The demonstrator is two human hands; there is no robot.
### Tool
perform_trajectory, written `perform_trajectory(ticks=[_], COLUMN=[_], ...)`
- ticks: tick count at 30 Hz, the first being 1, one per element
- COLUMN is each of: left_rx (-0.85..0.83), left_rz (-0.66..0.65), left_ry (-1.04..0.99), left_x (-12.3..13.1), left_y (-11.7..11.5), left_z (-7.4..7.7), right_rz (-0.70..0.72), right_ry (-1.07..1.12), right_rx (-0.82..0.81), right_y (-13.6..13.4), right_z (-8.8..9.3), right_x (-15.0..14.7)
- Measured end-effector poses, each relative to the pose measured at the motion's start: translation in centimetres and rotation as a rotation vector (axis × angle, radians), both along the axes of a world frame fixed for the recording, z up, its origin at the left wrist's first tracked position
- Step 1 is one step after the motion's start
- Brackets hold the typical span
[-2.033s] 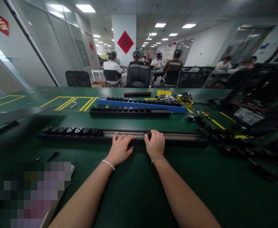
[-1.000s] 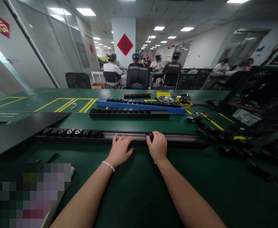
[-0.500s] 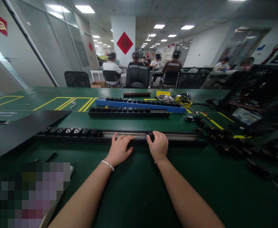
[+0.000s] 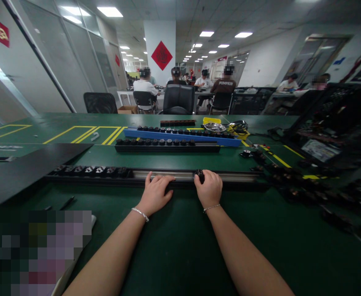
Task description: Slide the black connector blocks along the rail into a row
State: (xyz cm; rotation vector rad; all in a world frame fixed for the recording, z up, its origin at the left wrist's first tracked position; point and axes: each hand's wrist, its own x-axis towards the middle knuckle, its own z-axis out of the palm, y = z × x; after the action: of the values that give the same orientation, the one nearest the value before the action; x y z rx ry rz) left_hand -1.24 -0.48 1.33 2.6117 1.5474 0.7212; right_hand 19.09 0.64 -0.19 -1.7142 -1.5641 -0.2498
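A long black track rail (image 4: pixel 180 176) with a metallic channel lies across the table in front of me. On its left part sit several black blocks in a row (image 4: pixel 100 170) that look like socket modules. My left hand (image 4: pixel 157 193) rests on the rail's near edge, fingers spread and holding nothing. To the right of it, my right hand (image 4: pixel 210 188) is closed round a black socket module (image 4: pixel 200 175) at the channel. The fingers partly cover that module, and I cannot tell whether it is seated in the rail.
Behind lie a shorter black rail (image 4: pixel 168 149) and a blue rail (image 4: pixel 180 137), both bearing black modules. Loose black parts (image 4: pixel 303 185) are heaped at the right. A dark panel (image 4: pixel 29 172) lies at the left, near a pen (image 4: pixel 67 202). People sit at tables beyond.
My right hand has shifted slightly to the right along the rail with the black socket module. My left hand has stayed in place.
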Motion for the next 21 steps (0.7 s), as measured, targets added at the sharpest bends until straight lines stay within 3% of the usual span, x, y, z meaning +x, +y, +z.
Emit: perform_trajectory(ticks=[21], left_rx=[0.001], left_rz=[-0.010], left_ry=[-0.008], left_x=[-0.10], left_y=[-0.02], left_z=[0.06], right_rz=[-0.039], right_ry=[0.021], right_rx=[-0.014], right_y=[-0.28], right_z=[0.26], right_x=[0.62])
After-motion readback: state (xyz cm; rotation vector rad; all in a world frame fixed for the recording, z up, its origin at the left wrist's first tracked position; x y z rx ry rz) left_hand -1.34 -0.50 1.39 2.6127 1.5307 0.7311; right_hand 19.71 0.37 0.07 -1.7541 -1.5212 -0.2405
